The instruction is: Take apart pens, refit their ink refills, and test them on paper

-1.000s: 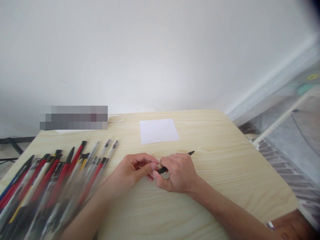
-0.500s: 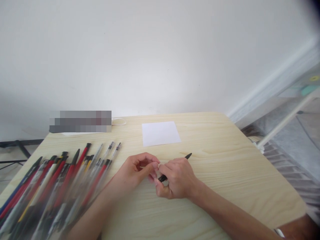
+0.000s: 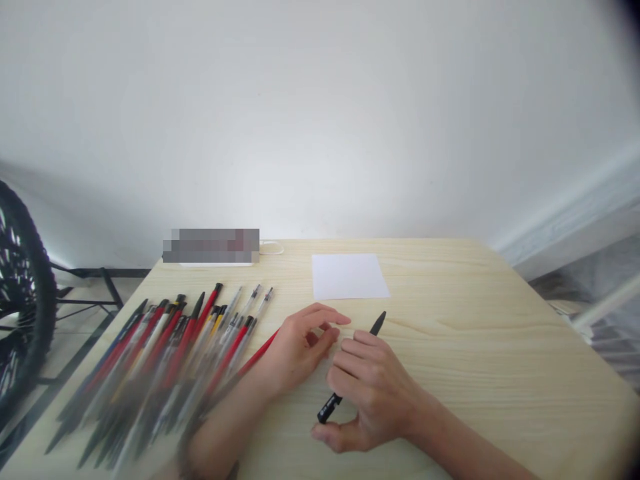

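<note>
My right hand [image 3: 370,387] is closed around a black pen [image 3: 330,408], its tip pointing away past the knuckles. The thumb is by the pen's near end, which bears small white marks. To the left of it hovers my left hand [image 3: 310,343], fingers curved and apart, with nothing visible in them. Several pens lie in a spread heap at the left, among them a red pen [image 3: 207,313] with a black end. Another red pen [image 3: 257,353] is partly hidden behind my left wrist. Beyond both hands, a blank white sheet of paper [image 3: 350,277] lies flat on the table.
The light wooden table [image 3: 450,300] meets a white wall [image 3: 320,120]. A blurred-out object [image 3: 213,247] with a white loop [image 3: 273,248] beside it stands at the back left. Off the table's left side is a black wheel [image 3: 30,300].
The view has swung left, bringing the wheel in. My left fingers have parted from my right hand, and more of the pen's near end shows, with my right thumb by it.
</note>
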`<state>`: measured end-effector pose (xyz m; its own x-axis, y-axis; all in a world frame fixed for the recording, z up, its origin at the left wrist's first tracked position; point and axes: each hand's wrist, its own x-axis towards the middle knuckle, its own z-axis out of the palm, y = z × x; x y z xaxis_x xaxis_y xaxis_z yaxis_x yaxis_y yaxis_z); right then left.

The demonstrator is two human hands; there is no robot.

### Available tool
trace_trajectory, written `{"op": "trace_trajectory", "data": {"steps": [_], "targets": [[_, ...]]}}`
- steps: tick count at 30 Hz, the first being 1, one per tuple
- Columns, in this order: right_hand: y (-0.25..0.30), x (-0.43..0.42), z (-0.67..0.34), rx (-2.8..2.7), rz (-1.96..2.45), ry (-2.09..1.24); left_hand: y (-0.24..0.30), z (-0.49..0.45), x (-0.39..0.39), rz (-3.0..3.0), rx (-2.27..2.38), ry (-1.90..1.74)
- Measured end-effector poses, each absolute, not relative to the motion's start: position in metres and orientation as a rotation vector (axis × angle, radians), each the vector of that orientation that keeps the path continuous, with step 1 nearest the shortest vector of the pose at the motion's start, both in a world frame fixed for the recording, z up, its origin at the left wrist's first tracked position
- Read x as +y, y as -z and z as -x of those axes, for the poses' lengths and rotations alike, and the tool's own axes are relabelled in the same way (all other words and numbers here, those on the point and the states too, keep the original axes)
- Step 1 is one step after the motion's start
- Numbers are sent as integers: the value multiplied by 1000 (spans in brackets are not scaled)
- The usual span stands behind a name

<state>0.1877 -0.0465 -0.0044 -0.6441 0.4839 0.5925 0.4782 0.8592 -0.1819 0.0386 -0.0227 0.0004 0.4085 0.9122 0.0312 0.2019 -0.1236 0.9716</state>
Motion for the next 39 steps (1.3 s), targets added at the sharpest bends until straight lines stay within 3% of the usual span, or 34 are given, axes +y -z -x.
{"op": "trace_trajectory", "data": {"steps": [24, 28, 33, 39], "targets": [[-7, -51, -185, -2219, 588, -158, 2, -35, -24, -1832, 963, -819], [-15, -51, -186, -2067, 468, -498, 3, -33, -22, -2007, 971, -845], [-33, -47, -197, -1420, 500, -1140, 8, -36, -20, -2129, 1007, -876], [-47, -33, -208, -793, 392, -1473, 7, -40, -18, -2116, 1063, -919]]}}
